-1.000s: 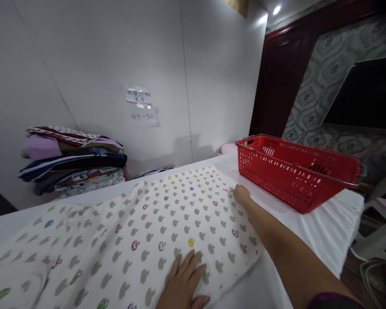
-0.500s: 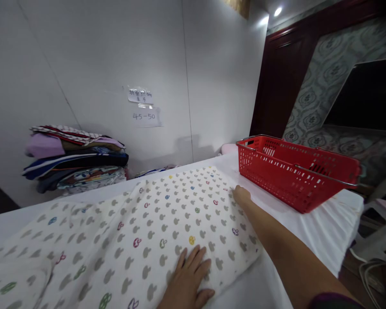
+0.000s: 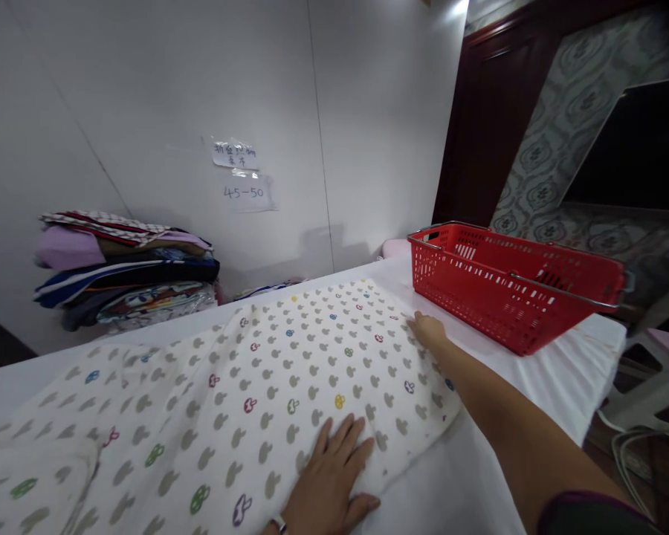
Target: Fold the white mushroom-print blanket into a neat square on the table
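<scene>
Left hand (image 3: 334, 475) and right hand (image 3: 428, 328): I see both shifted slightly rightward since the earlier frame, the mushroom-print cloth (image 3: 290, 371) with them
Cloth: spread over the white-covered table (image 3: 563, 386); left part rumpled
Left fingers: spread; palm down on the cloth's near part
Right fingers: curled at the cloth's right edge; from here I cannot tell whether they pinch it
Red basket (image 3: 490, 305): on the table, near the right hand
Clothes pile (image 3: 128, 275): stacked beyond the table, far left

Patterned wallpaper (image 3: 540, 156), a panelled door (image 3: 493, 111), a black screen (image 3: 635, 148) and stacked fabrics (image 3: 128, 271) suggest a home-like room.
</scene>
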A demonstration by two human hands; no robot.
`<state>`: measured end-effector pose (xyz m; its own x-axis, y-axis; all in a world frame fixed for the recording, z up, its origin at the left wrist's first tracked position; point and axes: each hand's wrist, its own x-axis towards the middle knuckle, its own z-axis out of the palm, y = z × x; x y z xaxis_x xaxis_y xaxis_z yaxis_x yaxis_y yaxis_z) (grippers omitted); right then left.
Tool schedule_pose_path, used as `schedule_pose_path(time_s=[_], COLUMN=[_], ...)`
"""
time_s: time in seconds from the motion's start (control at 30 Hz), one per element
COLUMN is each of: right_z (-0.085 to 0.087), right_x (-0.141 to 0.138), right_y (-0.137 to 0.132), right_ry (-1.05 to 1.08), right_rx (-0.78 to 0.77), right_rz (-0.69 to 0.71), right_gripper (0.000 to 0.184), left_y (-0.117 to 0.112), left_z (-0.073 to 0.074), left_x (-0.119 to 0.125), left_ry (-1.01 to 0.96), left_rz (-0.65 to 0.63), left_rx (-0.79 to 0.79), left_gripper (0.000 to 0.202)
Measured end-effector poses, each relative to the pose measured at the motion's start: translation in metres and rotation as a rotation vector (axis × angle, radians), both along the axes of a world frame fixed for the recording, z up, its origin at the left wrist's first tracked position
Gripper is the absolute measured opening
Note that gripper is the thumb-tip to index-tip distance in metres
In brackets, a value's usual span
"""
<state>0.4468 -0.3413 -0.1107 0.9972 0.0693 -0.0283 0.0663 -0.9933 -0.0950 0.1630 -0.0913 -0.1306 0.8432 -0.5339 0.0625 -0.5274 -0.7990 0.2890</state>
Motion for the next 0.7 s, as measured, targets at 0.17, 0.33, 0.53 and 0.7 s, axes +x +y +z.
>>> schedule_pose_path(time_s=[0.17, 0.33, 0.53, 0.7], right_z=[0.003, -0.001, -0.002, -0.002], right_x=[-0.034, -0.075, -0.102, -0.101], right_y=[-0.019, -0.038, -0.047, -0.053], right_ry=[-0.013, -0.006, -0.005, -0.002], right_rx=[-0.031, -0.040, -0.034, -0.010], right_rz=[-0.023, -0.030, -0.023, -0.015], right_gripper=[0.036, 0.036, 0.035, 0.029], left_y=[-0.004, -0.005, -0.016, -0.025], left_z=[0.011, 0.015, 0.021, 0.019], left_x=[-0.003, -0.003, -0.004, -0.008], left_ry=[0.067, 0.080, 0.068, 0.092], left_rz=[0.033, 0.042, 0.057, 0.008], left_rx=[-0.016, -0.031, -0.034, -0.016], left_gripper=[0.060, 0.058, 0.058, 0.060])
